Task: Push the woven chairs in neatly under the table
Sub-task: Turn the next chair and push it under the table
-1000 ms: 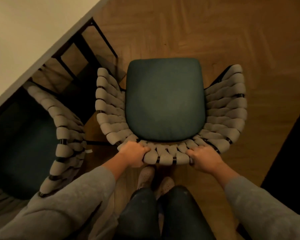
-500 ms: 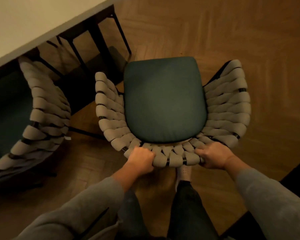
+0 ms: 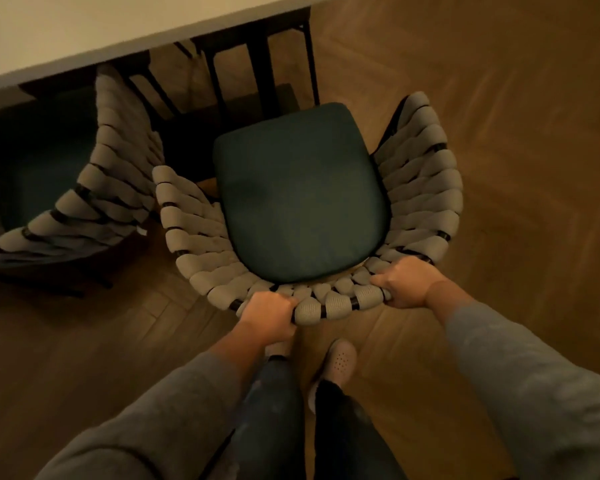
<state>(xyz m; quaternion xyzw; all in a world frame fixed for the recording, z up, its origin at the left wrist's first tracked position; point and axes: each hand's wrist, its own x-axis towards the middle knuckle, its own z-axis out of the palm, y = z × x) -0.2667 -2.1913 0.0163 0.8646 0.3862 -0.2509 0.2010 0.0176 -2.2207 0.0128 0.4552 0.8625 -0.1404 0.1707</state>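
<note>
Holding the top rim of the woven chair (image 3: 194, 237) with our 2 hands, we look straight down on it. Our left hand (image 3: 269, 315) is curled tight round the rim at the back, and our right hand (image 3: 407, 284) grips the same rim a bit further round. The chair back is a round, cup-like curve made of fat grey straps wrapped over a thin black frame, and the straps look bumpy like knitted cloth. Inside lies a dark green cushion (image 3: 302, 206), smooth and flat with rounded corners. The chair stands on the brown wood floor (image 3: 499, 133), whose boards make a zigzag pattern. Its front edge is near the black table legs (image 3: 267, 64), but the seat is out from under the pale, smooth table (image 3: 84, 26). On our left, a second woven chair (image 3: 94, 202) of the same kind stands just beside it and reaches up to the table edge. Grey sleeves (image 3: 534, 393) cover our arms, and 1 pale shoe (image 3: 340, 358) with small holes shows below the chair.
</note>
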